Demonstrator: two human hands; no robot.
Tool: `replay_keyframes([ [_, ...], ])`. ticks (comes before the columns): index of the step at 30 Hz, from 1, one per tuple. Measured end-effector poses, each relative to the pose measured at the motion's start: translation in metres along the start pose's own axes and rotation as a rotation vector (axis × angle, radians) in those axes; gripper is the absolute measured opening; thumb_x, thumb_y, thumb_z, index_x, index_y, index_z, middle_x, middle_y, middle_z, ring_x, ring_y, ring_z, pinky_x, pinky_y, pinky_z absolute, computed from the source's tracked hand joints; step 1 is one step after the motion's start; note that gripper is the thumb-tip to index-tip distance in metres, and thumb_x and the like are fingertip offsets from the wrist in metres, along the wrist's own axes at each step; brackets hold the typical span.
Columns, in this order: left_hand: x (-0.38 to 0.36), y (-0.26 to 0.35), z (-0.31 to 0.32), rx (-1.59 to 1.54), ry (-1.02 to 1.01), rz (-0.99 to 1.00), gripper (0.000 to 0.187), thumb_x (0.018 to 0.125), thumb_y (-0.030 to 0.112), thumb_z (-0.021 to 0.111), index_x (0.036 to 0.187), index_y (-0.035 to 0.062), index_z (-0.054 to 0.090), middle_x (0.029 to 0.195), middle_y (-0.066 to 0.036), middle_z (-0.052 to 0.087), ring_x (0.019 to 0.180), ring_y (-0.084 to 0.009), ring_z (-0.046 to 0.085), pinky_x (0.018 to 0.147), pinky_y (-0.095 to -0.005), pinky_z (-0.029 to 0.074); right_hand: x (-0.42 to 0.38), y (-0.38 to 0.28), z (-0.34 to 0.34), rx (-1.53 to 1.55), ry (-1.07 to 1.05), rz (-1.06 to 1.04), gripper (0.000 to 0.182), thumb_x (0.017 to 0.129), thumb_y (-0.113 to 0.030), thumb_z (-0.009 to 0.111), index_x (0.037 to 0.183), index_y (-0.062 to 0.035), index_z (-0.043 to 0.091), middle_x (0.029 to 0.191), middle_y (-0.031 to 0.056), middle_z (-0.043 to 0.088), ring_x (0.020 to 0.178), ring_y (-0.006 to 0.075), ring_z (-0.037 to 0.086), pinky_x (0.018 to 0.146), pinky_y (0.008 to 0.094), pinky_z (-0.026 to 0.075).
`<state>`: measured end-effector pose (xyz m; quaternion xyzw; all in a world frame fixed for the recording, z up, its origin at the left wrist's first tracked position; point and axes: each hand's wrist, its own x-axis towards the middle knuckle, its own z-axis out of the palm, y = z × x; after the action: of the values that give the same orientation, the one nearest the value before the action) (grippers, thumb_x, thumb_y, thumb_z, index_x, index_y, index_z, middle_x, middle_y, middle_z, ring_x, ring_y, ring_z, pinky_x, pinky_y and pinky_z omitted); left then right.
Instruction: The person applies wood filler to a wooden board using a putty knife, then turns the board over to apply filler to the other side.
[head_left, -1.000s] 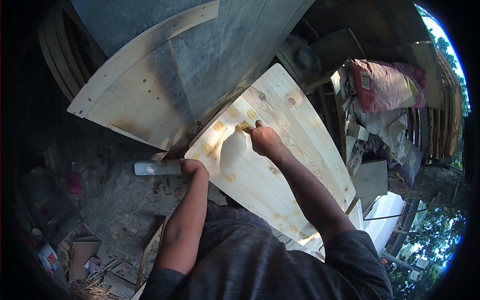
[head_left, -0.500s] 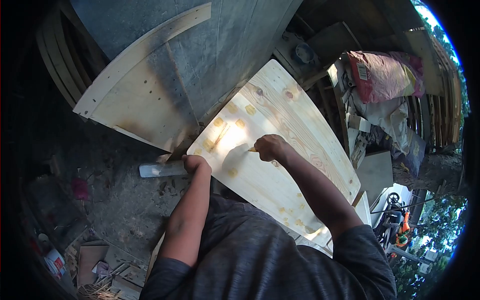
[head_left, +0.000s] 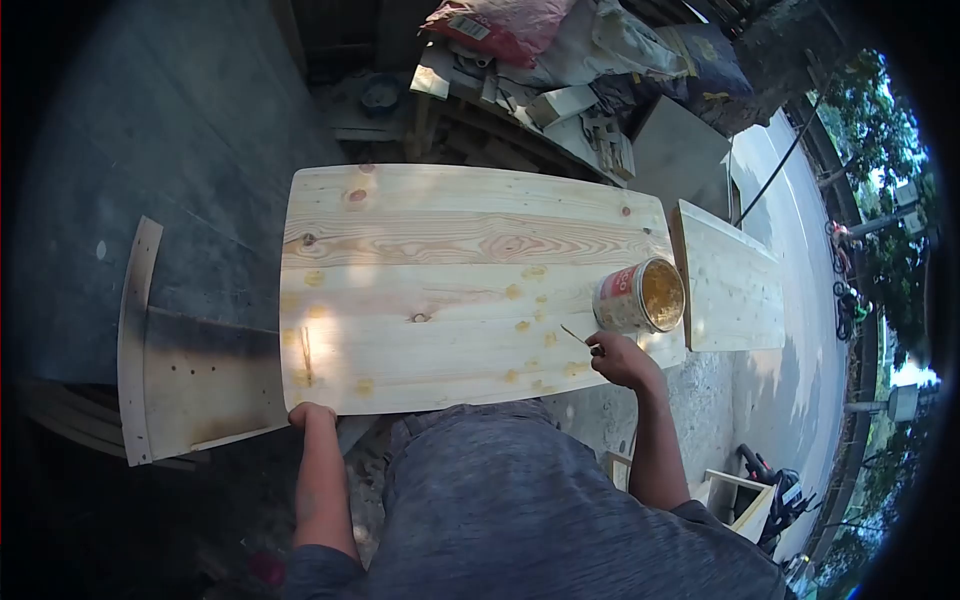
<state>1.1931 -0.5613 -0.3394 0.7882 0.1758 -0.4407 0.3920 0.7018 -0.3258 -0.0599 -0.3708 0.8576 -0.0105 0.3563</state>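
A large pale pine board (head_left: 450, 300) lies flat in front of me, with yellowish filler patches (head_left: 535, 271) dotted over it. My left hand (head_left: 312, 415) is closed at the near left corner of the board, gripping its edge; the fingertips are partly hidden. In my right hand (head_left: 622, 360) is a thin putty knife (head_left: 574, 334), its blade pointing left over the board's near right part. Just beyond that hand, an open tin (head_left: 620, 296) with yellowish paste on its inner wall stands on the board.
A second, smaller board (head_left: 735, 280) adjoins on the right. At the left stands a curved wooden piece (head_left: 140, 340) with a scorched-looking panel (head_left: 215, 375). Sacks (head_left: 500, 28) and wood offcuts (head_left: 605, 140) are heaped at the back. A road (head_left: 790, 220) runs along the right.
My view has turned to the right, bringing the tin into sight. My right hand has moved with the putty knife from the board's left part to beside the tin. My left hand stays at the corner.
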Motion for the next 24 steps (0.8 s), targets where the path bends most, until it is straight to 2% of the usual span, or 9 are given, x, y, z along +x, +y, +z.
replay_keyframes([
  [3,0.039,-0.01,-0.002,-0.134,-0.277,0.095,0.046,0.1,0.025,0.042,0.133,0.0014,0.061,0.126,-0.022,0.066,0.104,-0.0364,0.07,0.078,-0.0448,0.061,-0.026,0.087,-0.051,0.043,0.233,0.158,0.038,0.085,-0.009,0.061,0.122,-0.0022,0.068,0.113,0.0246,0.07,0.104,0.0384,0.069,0.092,0.0447,0.054],
  [7,0.06,-0.015,-0.023,0.393,0.049,0.189,0.044,0.099,0.029,0.047,0.132,0.0026,0.06,0.118,-0.02,0.066,0.097,-0.0366,0.068,0.071,-0.0444,0.058,-0.032,0.162,-0.101,-0.1,0.492,0.305,0.026,0.088,-0.004,0.058,0.109,-0.0064,0.073,0.107,0.0195,0.065,0.099,0.0385,0.067,0.086,0.0475,0.054],
  [11,0.042,-0.051,-0.051,0.66,0.088,0.224,0.046,0.098,0.033,0.052,0.133,0.0032,0.058,0.114,-0.019,0.065,0.095,-0.0373,0.066,0.069,-0.0456,0.055,0.014,0.211,-0.117,-0.248,0.458,0.051,0.027,0.085,-0.005,0.06,0.105,-0.0109,0.077,0.103,0.0177,0.065,0.095,0.0354,0.068,0.086,0.0465,0.055],
  [13,0.02,-0.082,-0.056,0.783,0.002,0.236,0.051,0.097,0.036,0.053,0.136,0.0027,0.055,0.12,-0.02,0.062,0.102,-0.0386,0.063,0.076,-0.0485,0.053,0.05,0.217,-0.115,-0.306,0.352,0.02,0.023,0.085,-0.008,0.063,0.103,-0.0073,0.076,0.106,0.0202,0.067,0.096,0.0347,0.07,0.085,0.0465,0.058],
  [15,-0.006,-0.122,-0.071,0.907,-0.076,0.239,0.056,0.097,0.039,0.054,0.139,0.0022,0.052,0.125,-0.021,0.059,0.108,-0.0399,0.061,0.084,-0.0513,0.052,0.083,0.217,-0.107,-0.356,0.268,-0.05,0.017,0.083,-0.011,0.063,0.093,-0.0049,0.076,0.092,0.0223,0.071,0.086,0.0391,0.073,0.076,0.0492,0.059],
  [16,-0.016,-0.138,-0.08,0.968,-0.11,0.236,0.058,0.097,0.041,0.055,0.14,0.0019,0.051,0.128,-0.021,0.058,0.111,-0.0406,0.06,0.087,-0.0527,0.051,0.102,0.219,-0.1,-0.37,0.281,-0.101,0.016,0.08,-0.012,0.067,0.09,-0.0073,0.078,0.087,0.0215,0.074,0.081,0.0364,0.074,0.072,0.0436,0.061],
  [20,-0.005,-0.184,-0.107,1.087,-0.239,0.165,0.042,0.097,0.04,0.056,0.124,0.0085,0.058,0.106,-0.014,0.062,0.092,-0.0333,0.062,0.077,-0.0507,0.05,0.206,0.229,-0.066,-0.544,-0.222,0.096,0.019,0.084,-0.017,0.071,0.099,-0.0105,0.08,0.097,0.015,0.078,0.084,0.0292,0.077,0.066,0.0416,0.062],
  [22,-0.06,-0.198,-0.113,1.16,-0.271,0.136,0.041,0.097,0.041,0.057,0.123,0.0091,0.059,0.109,-0.014,0.063,0.097,-0.0328,0.062,0.086,-0.0519,0.049,0.23,0.206,-0.069,-0.584,-0.569,0.24,0.021,0.086,-0.019,0.072,0.104,-0.0119,0.081,0.104,0.0106,0.079,0.088,0.0263,0.077,0.063,0.0425,0.062],
  [24,-0.038,-0.208,-0.134,1.063,-0.306,0.1,0.038,0.097,0.04,0.056,0.12,0.0103,0.06,0.113,-0.012,0.065,0.097,-0.0318,0.063,0.086,-0.0508,0.05,0.225,0.189,-0.069,-0.57,-0.486,0.218,0.025,0.088,-0.016,0.071,0.111,-0.014,0.08,0.113,0.0071,0.077,0.096,0.0265,0.076,0.066,0.0459,0.063],
])
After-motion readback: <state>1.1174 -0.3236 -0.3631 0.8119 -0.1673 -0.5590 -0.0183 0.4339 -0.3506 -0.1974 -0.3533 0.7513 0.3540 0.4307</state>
